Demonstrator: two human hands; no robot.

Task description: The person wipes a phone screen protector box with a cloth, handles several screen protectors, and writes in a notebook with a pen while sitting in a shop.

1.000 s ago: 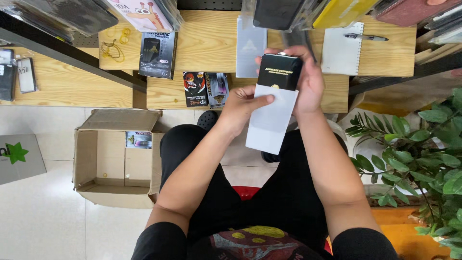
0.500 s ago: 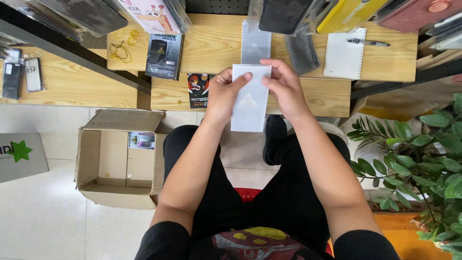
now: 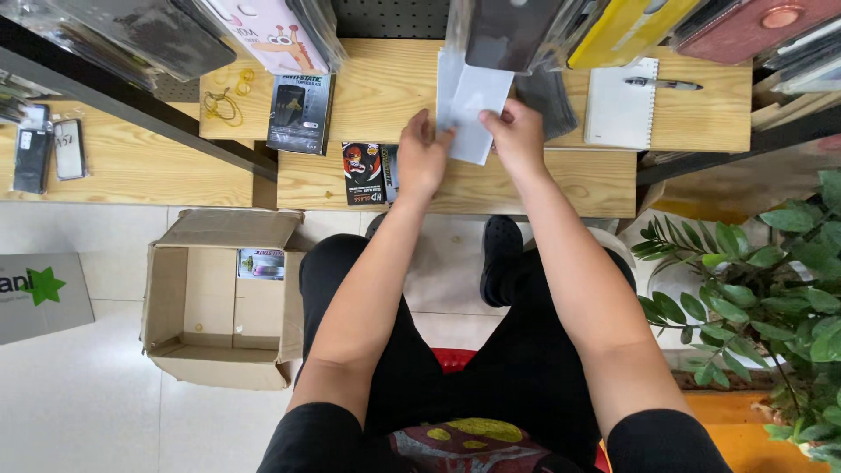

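Both hands are raised over the wooden tabletop [image 3: 561,180], grasping a flat white packet [image 3: 477,109] between them. The left hand [image 3: 423,158] pinches the packet's lower left edge with its fingertips, and the right hand [image 3: 519,136] grips its right edge, thumb on the front face. The packet is held tilted just above the tabletop's middle, its top edge reaching under the dark cases hanging overhead.

Just left of the left hand, a small packet with a red cartoon figure [image 3: 362,172] lies flat on the tabletop, and a dark screen-protector package [image 3: 300,112] lies farther left, beside a loop of yellow rubber bands [image 3: 224,103]. To the right lies a white spiral notebook [image 3: 621,105] with a pen [image 3: 662,84] at its top edge. On the floor to the left stands an open cardboard box [image 3: 223,298] holding one small packet. A leafy green plant [image 3: 771,289] stands at the right.
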